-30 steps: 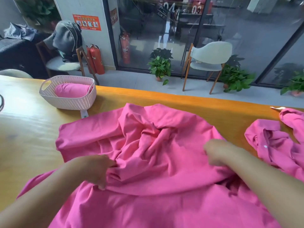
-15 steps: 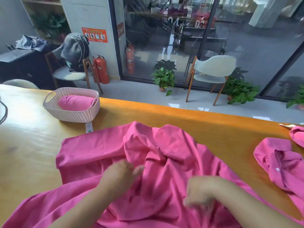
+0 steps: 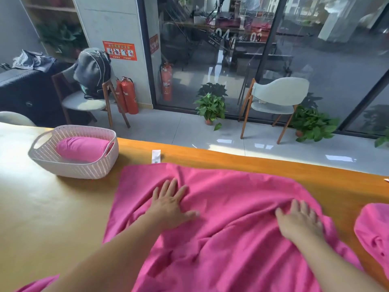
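— Pink cloth (image 3: 231, 245) lies spread on the worktop (image 3: 52, 207), its near part running out of view. What might go wrong?
— Uneven pushing could bunch the ridge by the right hand (image 3: 299, 223), or drag the cloth askew.
— And the hands?
— Both lie flat, fingers straight, pressing cloth and gripping nothing. The left hand (image 3: 170, 205) is nearer the basket (image 3: 84, 168).

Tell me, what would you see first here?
The bright pink cloth spread across the yellow table, with the left hand and the right hand pressed flat on it. Next, the white basket at the far left, holding a rolled pink cloth.
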The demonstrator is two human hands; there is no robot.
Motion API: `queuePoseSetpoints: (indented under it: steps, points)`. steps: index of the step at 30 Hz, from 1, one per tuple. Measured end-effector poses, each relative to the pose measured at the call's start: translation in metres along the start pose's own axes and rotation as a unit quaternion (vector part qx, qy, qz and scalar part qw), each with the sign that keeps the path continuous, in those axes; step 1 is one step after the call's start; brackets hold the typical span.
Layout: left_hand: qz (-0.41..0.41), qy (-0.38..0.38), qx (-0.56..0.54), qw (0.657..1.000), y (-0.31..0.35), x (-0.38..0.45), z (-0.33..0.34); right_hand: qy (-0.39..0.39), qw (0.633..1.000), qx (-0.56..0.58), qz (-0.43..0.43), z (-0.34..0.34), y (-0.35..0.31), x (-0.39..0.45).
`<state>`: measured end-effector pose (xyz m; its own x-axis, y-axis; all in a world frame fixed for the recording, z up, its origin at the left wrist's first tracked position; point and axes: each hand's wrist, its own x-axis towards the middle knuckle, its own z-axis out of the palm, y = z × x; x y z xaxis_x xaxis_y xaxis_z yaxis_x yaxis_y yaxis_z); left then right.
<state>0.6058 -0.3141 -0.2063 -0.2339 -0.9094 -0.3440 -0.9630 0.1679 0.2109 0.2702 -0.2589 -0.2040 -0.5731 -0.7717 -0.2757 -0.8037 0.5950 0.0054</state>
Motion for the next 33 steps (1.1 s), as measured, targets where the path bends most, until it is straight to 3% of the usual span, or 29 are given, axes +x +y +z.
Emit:
queuePoseSetpoints:
  steps: [3,6,8,14,16,18,19,21,22,23,25,27,29,31,33]
  points:
    - [0.019,0.013,-0.039,0.999,0.003,0.033,-0.010,0.026,0.998,-0.001,0.050,-0.016,-0.004,0.016]
    - [-0.022,0.128,0.000,0.991,0.009,0.046,-0.014,0.083,0.995,0.025,-0.053,-0.025,-0.037,-0.005]
    - [-0.060,0.176,0.022,0.982,0.016,0.042,-0.005,0.069,0.988,0.050,-0.130,-0.018,-0.056,-0.023]
    - [-0.081,0.079,0.038,0.993,-0.010,0.064,-0.008,0.016,0.984,0.013,-0.179,0.019,-0.081,-0.025]
    - [-0.095,0.051,0.077,0.991,-0.023,0.078,-0.032,-0.023,0.966,0.073,-0.247,0.013,-0.093,-0.026]
    - [-0.104,0.087,0.095,0.986,-0.016,0.080,-0.048,-0.049,0.931,0.221,-0.286,0.000,-0.091,-0.034]
    - [-0.086,0.129,0.081,0.985,-0.002,0.078,-0.047,0.018,0.919,0.274,-0.284,-0.005,-0.082,-0.034]
    - [0.000,0.168,-0.005,0.986,0.038,0.066,-0.032,0.206,0.930,0.222,-0.209,-0.012,-0.055,-0.023]
    - [0.055,0.147,-0.047,0.987,0.058,0.055,-0.021,0.218,0.950,0.166,-0.150,-0.016,-0.040,-0.015]
    - [0.100,0.107,-0.054,0.988,0.077,0.044,-0.008,0.172,0.976,0.110,-0.081,-0.020,-0.022,-0.007]
    - [0.125,0.044,0.016,0.991,0.087,0.029,0.016,0.079,0.992,0.096,-0.001,-0.022,-0.008,-0.001]
    - [0.094,0.052,0.062,0.992,0.080,0.025,0.016,0.112,0.988,0.075,-0.076,-0.013,-0.009,-0.013]
    - [0.061,0.118,0.066,0.989,0.076,0.024,0.005,0.140,0.964,0.075,-0.211,-0.002,-0.018,-0.048]
    - [0.062,0.220,-0.010,0.974,0.086,0.021,-0.006,0.097,0.926,0.081,-0.356,0.012,-0.027,-0.084]
    - [0.099,0.233,-0.133,0.958,0.110,0.015,-0.008,0.080,0.903,0.147,-0.395,0.001,-0.021,-0.104]
